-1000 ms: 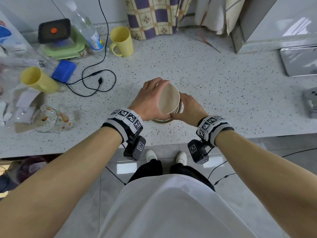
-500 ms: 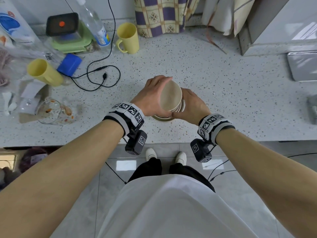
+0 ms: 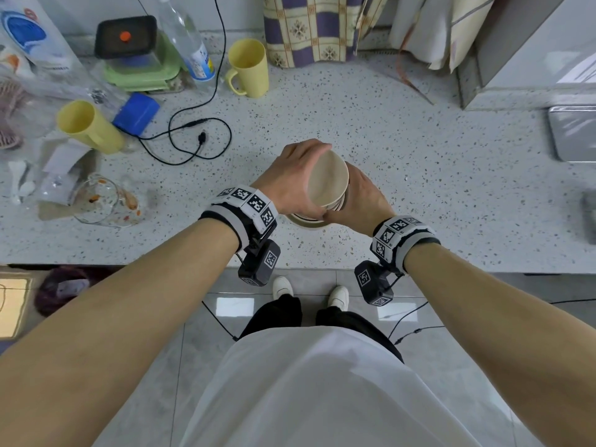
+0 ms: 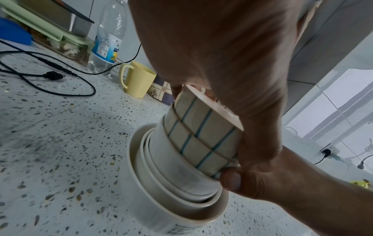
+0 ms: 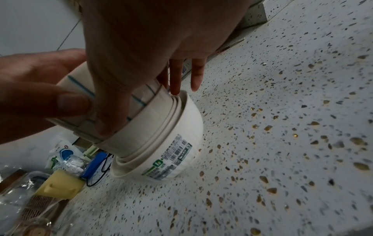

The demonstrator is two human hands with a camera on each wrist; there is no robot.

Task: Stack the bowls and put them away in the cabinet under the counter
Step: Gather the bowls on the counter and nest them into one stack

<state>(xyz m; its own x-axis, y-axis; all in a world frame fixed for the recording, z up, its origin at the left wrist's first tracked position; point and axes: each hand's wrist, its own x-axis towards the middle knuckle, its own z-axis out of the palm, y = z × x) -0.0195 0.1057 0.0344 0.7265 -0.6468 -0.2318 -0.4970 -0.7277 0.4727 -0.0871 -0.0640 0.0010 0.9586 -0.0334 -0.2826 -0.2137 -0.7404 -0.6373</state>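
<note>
A stack of nested cream bowls [image 3: 327, 183] stands on the speckled counter [image 3: 435, 188] near its front edge. The upper bowls [image 4: 201, 135] have blue grid lines and lean inside the wider bottom bowl [image 5: 171, 153], which bears a printed label. My left hand [image 3: 290, 179] wraps the top bowl's rim and left side, its fingers curled over the far edge. My right hand [image 3: 361, 198] cups the right side, thumb [image 5: 110, 123] pressed on the front and fingers [image 5: 175, 78] reaching round the back. The two thumbs meet at the front. No cabinet is in view.
Left of the stack lie a black cable [image 3: 193, 140], a glass cup [image 3: 103, 201], a blue box [image 3: 137, 112] and a tipped yellow mug [image 3: 88, 127]. Another yellow mug [image 3: 248, 69] and a bottle [image 3: 190, 46] stand behind. A metal tray [image 3: 574, 133] sits far right.
Both hands keep their hold on the stack, which stays on the same spot of the counter. Only my view has shifted a little.
</note>
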